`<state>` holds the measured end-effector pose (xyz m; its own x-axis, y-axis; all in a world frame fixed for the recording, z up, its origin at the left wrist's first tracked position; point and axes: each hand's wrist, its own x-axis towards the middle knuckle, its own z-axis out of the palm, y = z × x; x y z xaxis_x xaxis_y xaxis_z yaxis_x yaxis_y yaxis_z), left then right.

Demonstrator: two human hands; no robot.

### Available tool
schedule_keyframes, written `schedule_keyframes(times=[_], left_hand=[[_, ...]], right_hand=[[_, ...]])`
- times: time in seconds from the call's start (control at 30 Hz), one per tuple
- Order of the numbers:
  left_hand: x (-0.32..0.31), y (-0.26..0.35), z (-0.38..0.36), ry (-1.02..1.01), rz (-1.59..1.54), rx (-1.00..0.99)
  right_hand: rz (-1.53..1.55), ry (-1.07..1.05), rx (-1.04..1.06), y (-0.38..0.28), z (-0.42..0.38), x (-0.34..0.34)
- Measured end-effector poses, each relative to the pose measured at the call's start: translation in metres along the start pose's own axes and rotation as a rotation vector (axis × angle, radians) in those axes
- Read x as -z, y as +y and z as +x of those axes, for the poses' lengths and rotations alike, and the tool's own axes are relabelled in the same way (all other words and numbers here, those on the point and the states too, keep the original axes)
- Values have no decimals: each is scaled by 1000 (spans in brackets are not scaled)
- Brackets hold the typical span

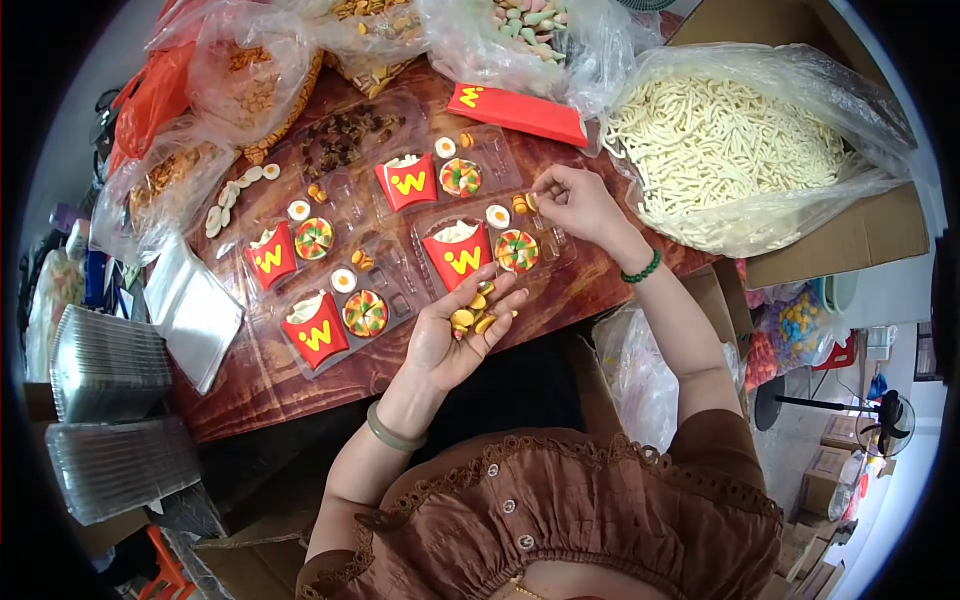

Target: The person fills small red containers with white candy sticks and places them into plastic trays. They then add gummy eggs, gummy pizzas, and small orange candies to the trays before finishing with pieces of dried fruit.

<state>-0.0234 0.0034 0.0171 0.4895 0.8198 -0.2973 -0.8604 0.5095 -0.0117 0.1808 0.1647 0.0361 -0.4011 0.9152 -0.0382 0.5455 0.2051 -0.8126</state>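
Note:
My left hand is palm up and cupped around several small burger-shaped gummies, just below the nearest right tray. Thumb and finger of my right hand pinch one small burger gummy over that clear plastic tray. Beside it in the tray sit another burger piece, a fried-egg gummy, a round pizza gummy and a red fries box with pale sticks. Several other trays hold like sets, among them a pizza gummy and a red fries box.
An open bag of pale stick gummies fills a carton at right. Flattened red boxes lie behind the trays. Bags of orange pieces stand at back left. Egg gummies, clear sleeves and stacked plastic trays are at left.

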Motion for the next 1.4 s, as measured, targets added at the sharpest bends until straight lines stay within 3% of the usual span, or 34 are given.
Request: schedule_keyframes(times=[0.5,0.57,0.67,0.7,0.77,0.83,0.93,1.1,1.2,1.27,1.4], left_hand=[[0,-10,13,52,49,-9],[2,-10,14,43,60,-11],[3,-10,17,32,98,-22],[3,-10,16,37,95,-23],[0,-9,16,12,130,-35],[-6,-8,16,18,153,-43],[-6,-11,18,65,209,-19],[-9,-18,21,96,293,18],[-4,-22,21,-8,276,69],[1,-20,20,50,223,56],[0,-18,20,114,208,35]], right_hand=[[-226,76,130,5,-25,-28],[-430,117,303,12,-23,-29],[-454,123,317,11,-24,-27],[-452,118,315,9,-27,-26],[-135,101,204,-23,-38,-16],[-123,-7,175,-38,-44,-10],[-50,-298,449,-51,-51,-7],[-163,-398,366,-53,-63,0],[-126,-215,254,-39,-71,16],[-18,41,-102,-21,-70,25],[104,93,-59,-3,-73,4]])
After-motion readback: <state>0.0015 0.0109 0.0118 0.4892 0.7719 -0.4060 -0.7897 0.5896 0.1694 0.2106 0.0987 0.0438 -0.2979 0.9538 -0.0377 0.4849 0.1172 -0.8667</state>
